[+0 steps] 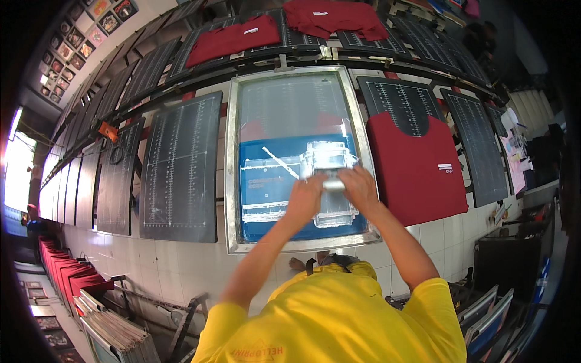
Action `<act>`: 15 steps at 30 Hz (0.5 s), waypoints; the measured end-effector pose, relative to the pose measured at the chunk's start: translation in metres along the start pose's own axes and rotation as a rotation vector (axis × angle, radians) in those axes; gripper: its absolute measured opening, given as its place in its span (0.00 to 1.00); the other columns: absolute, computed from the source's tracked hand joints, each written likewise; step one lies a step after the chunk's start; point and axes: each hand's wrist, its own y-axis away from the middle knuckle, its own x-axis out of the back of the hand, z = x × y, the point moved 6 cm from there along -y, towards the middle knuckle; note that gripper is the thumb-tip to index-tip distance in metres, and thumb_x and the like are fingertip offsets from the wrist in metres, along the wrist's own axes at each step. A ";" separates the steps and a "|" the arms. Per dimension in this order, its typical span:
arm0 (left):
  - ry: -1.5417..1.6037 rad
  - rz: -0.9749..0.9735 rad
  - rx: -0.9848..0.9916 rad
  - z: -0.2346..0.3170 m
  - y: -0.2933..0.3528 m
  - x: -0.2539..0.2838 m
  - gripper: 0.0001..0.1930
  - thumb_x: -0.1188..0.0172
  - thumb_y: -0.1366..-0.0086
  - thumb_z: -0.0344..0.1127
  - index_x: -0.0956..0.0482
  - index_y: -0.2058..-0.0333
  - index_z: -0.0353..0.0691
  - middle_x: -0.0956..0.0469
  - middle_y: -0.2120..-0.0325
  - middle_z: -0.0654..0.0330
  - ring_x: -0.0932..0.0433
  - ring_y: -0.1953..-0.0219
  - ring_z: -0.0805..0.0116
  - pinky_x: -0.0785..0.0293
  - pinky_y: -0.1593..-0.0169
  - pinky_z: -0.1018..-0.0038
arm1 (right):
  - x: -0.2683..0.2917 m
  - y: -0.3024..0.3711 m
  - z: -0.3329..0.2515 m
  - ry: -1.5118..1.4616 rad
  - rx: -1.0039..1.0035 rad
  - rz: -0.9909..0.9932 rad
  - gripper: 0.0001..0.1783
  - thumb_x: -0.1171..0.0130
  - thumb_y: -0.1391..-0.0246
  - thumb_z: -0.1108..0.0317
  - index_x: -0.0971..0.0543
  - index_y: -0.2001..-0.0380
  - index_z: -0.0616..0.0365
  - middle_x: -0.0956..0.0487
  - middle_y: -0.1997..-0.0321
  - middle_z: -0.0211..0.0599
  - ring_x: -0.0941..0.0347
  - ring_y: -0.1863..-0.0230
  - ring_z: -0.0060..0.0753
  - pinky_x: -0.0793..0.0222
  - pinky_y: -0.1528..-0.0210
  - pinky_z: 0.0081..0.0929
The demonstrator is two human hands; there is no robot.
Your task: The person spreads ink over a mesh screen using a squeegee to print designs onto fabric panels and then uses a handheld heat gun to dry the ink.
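A screen-printing frame (232, 199) with a metal rim lies in front of me. Its lower half is blue (266, 233), smeared with white ink (327, 155); the upper half is see-through mesh. Both my hands grip a squeegee (332, 183), slightly blurred, over the right part of the blue area. My left hand (305, 195) is closed on its left end, and my right hand (361, 187) is closed on its right end. White ink lies just beyond the squeegee and below it. The squeegee's blade edge is hidden.
On the right, a red shirt (411, 181) is stretched on a dark board. Dark printing boards (181, 169) stand in rows on the left and behind. Two more red shirts (236, 41) lie on far boards. Framed screens (115, 330) are stacked lower left, near hanging red cloths (63, 266).
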 end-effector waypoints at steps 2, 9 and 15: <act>0.032 0.001 0.001 -0.013 -0.037 0.008 0.14 0.48 0.35 0.27 0.24 0.50 0.39 0.21 0.53 0.52 0.22 0.56 0.50 0.34 0.53 0.58 | -0.002 -0.035 0.020 -0.006 -0.045 -0.047 0.12 0.36 0.64 0.76 0.22 0.71 0.53 0.21 0.68 0.35 0.27 0.63 0.43 0.32 0.60 0.40; -0.117 -0.089 -0.089 0.037 0.033 0.020 0.19 0.42 0.38 0.28 0.25 0.46 0.42 0.22 0.49 0.55 0.23 0.48 0.60 0.38 0.48 0.57 | 0.031 0.024 -0.026 -0.071 -0.071 -0.057 0.12 0.40 0.61 0.78 0.23 0.69 0.53 0.21 0.66 0.33 0.27 0.64 0.41 0.35 0.62 0.39; -0.107 -0.077 -0.086 0.058 0.090 -0.003 0.24 0.39 0.43 0.27 0.28 0.45 0.42 0.23 0.46 0.58 0.24 0.45 0.67 0.40 0.50 0.61 | 0.038 0.072 -0.059 -0.065 -0.042 -0.090 0.13 0.42 0.60 0.78 0.23 0.67 0.58 0.21 0.59 0.35 0.29 0.63 0.37 0.38 0.65 0.34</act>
